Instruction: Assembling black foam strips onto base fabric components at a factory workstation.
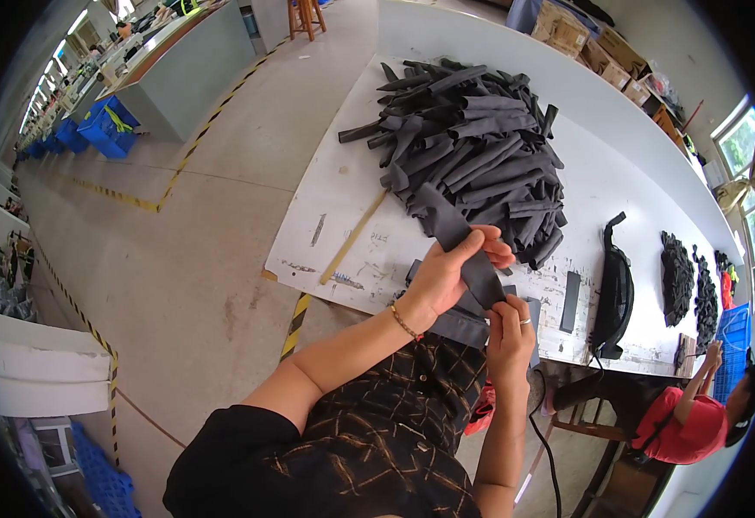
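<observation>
A dark grey fabric strip (pixel 484 283) stretches between my two hands over the near edge of the white table. My left hand (pixel 442 274), with a bracelet at its wrist, grips the strip around its middle, thumb on top. The strip's far end reaches toward the pile. My right hand (pixel 509 335), wearing a ring, pinches the strip's near end. Just beyond my hands lies a large heap of similar dark grey fabric pieces (pixel 490 155). Below my hands, more flat grey fabric (pixel 459 328) lies by the table edge, partly hidden by them.
On the white table (pixel 308 246) are a grey flat strip (pixel 570 302), a black curved pouch (pixel 615 293) and smaller dark heaps (pixel 675 276). A co-worker in a red shirt (pixel 684 427) sits at the right. Blue crates (pixel 108 129) stand by the far-left benches. A black cable (pixel 550 449) hangs below the table.
</observation>
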Demonstrator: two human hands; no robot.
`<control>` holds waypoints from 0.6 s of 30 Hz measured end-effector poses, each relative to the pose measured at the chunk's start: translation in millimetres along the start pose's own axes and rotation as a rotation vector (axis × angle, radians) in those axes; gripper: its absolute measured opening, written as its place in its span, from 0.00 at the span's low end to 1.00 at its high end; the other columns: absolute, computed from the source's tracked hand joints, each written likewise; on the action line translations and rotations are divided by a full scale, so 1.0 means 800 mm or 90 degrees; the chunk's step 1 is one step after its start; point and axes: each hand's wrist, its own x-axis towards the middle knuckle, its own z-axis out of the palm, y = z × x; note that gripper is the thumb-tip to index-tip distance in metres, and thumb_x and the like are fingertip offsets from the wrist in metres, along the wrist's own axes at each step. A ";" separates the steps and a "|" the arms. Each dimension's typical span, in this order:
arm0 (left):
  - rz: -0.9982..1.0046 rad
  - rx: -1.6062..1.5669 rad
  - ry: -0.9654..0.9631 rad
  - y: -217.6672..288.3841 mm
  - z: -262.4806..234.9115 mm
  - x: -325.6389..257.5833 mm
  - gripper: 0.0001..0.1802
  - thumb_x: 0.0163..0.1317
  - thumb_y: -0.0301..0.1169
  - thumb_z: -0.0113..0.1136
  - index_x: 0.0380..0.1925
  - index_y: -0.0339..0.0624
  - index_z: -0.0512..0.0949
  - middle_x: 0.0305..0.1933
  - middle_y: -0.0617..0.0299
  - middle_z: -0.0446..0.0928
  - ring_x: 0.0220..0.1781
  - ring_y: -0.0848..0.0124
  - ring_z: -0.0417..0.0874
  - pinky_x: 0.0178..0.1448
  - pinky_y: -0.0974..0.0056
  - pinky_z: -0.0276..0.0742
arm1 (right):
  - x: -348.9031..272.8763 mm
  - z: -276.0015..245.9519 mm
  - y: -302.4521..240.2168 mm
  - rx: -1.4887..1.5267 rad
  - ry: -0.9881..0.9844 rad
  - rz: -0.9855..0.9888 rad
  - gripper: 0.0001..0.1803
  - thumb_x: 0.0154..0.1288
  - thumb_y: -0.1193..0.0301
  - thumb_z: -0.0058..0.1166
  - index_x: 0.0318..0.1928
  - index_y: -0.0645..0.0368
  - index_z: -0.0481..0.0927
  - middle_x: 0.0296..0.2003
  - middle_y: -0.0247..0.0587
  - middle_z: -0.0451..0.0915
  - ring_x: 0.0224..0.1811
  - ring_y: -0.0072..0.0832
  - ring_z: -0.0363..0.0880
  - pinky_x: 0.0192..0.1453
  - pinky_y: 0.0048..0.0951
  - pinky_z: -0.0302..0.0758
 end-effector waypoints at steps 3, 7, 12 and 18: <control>-0.006 0.009 -0.044 -0.009 0.005 -0.007 0.14 0.72 0.35 0.52 0.48 0.35 0.76 0.40 0.51 0.83 0.47 0.58 0.85 0.58 0.54 0.78 | 0.003 -0.005 -0.004 -0.016 0.031 -0.033 0.11 0.56 0.84 0.60 0.39 0.64 0.75 0.41 0.51 0.77 0.35 0.47 0.80 0.35 0.39 0.77; -0.015 -0.008 -0.050 -0.014 0.007 -0.020 0.14 0.72 0.35 0.53 0.47 0.35 0.76 0.39 0.52 0.83 0.49 0.56 0.84 0.60 0.54 0.77 | -0.002 -0.007 -0.006 -0.003 0.040 -0.041 0.10 0.56 0.84 0.60 0.38 0.64 0.77 0.41 0.50 0.78 0.33 0.45 0.80 0.34 0.38 0.77; -0.018 -0.039 -0.055 -0.018 0.007 -0.028 0.14 0.71 0.36 0.54 0.47 0.37 0.76 0.37 0.55 0.83 0.51 0.56 0.84 0.62 0.54 0.75 | 0.000 -0.004 -0.015 0.018 0.045 -0.030 0.09 0.57 0.83 0.59 0.38 0.62 0.78 0.40 0.49 0.79 0.32 0.45 0.79 0.34 0.37 0.76; -0.023 -0.057 -0.057 -0.020 0.003 -0.036 0.13 0.71 0.36 0.54 0.47 0.39 0.76 0.35 0.57 0.82 0.53 0.56 0.83 0.63 0.53 0.74 | 0.002 -0.001 -0.021 0.039 0.038 -0.020 0.08 0.56 0.84 0.58 0.37 0.62 0.78 0.40 0.49 0.79 0.33 0.44 0.80 0.35 0.37 0.76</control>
